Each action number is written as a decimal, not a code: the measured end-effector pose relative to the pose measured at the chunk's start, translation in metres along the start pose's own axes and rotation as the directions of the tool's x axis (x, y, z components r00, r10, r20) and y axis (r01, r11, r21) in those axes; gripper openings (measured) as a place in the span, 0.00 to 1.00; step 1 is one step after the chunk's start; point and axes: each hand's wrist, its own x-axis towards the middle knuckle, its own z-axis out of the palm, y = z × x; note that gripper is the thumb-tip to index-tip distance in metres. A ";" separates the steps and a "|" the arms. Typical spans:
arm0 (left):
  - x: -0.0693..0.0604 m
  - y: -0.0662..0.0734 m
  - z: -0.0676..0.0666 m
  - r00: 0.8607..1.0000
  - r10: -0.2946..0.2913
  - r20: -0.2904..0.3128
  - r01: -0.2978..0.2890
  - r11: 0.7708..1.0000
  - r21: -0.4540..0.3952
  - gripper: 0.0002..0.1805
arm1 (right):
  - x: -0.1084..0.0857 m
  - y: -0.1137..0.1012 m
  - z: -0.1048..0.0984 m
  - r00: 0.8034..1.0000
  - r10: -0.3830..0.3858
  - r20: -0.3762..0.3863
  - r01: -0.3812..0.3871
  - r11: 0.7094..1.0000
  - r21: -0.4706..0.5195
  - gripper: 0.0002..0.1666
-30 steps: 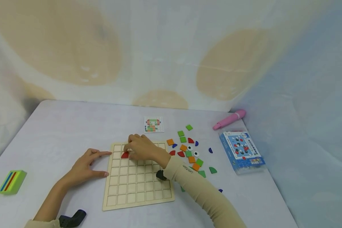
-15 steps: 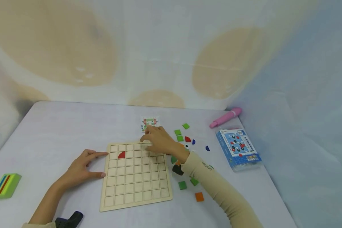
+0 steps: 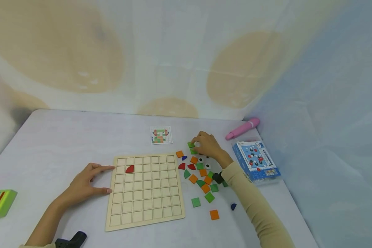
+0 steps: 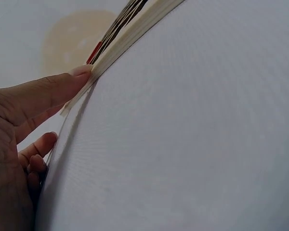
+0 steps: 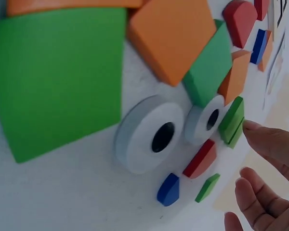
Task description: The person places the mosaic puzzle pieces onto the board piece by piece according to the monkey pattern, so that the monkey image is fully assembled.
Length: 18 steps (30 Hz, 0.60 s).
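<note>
My left hand [image 3: 85, 181] lies at the left edge of a wooden grid board [image 3: 145, 221], its thumb and forefinger spread against the edge. In the left wrist view the left thumb [image 4: 62, 89] touches the board's rim. One red quarter-circle tile [image 3: 130, 169] sits in a cell near the board's upper left. Over at the loose pieces, my right hand [image 3: 208, 145] is at two green square tiles [image 3: 190, 144], thumb and forefinger apart. The right wrist view has the right thumb [image 5: 274, 142] at the edge of these green tiles [image 5: 232, 120]; the forefinger is mostly hidden there.
Right of the board lie scattered orange tiles [image 3: 214, 215], green and red ones, blue half-circles [image 3: 233, 206] and two white eye discs [image 3: 207, 166]. A pattern card [image 3: 161, 135] lies behind the board. A boxed set [image 3: 256, 160], pink microphone-like object [image 3: 243, 128] and lime block [image 3: 2, 203] stand further out.
My right hand has left the board's upper left and moved right to the green tiles. The red quarter-circle stays in its cell. My left hand remains at the board's edge.
</note>
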 end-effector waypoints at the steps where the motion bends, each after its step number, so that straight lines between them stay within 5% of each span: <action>1: 0.000 0.000 -0.001 1.000 0.000 0.000 0.000 1.000 0.001 0.42 | 0.001 0.002 0.001 1.000 0.009 -0.002 -0.009 1.000 0.008 0.17; 13: -0.002 -0.002 0.002 1.000 0.010 -0.016 -0.010 1.000 -0.012 0.42 | 0.015 0.006 0.005 0.999 0.004 0.054 0.000 0.998 -0.067 0.17; 18: -0.001 0.000 0.000 1.000 0.014 -0.021 -0.015 1.000 -0.016 0.42 | 0.015 0.007 0.005 0.999 -0.037 0.011 0.037 0.998 -0.050 0.16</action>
